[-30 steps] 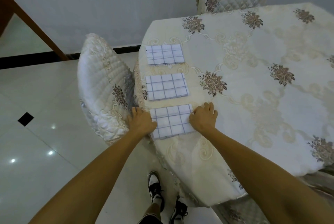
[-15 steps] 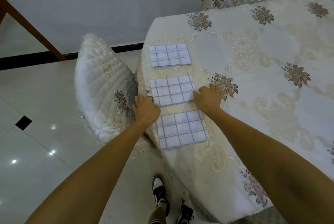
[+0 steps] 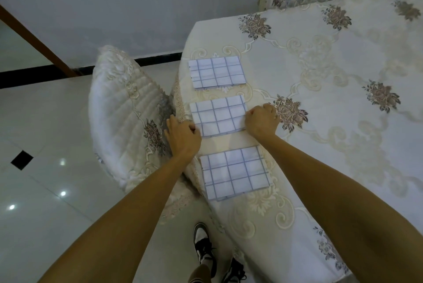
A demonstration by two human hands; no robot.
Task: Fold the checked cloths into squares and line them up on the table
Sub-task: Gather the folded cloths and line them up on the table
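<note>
A person is standing at the left edge of a table (image 3: 343, 141) covered with a cream floral cloth, looking down over both bare forearms. Three folded checked cloths, white with blue grid lines, are lying in a line along that edge with gaps between them: the far cloth (image 3: 217, 72), the middle cloth (image 3: 218, 115) and the near cloth (image 3: 234, 171). The left hand (image 3: 183, 137) is pinching the middle cloth at its near left corner, fingers curled. The right hand (image 3: 261, 120) is gripping the same cloth's right edge, fingers curled under. A quilted chair (image 3: 123, 118) is sitting just beside the table's left edge. The person's black and white shoes (image 3: 203, 246) are showing on the tiled floor (image 3: 45, 179).
</note>
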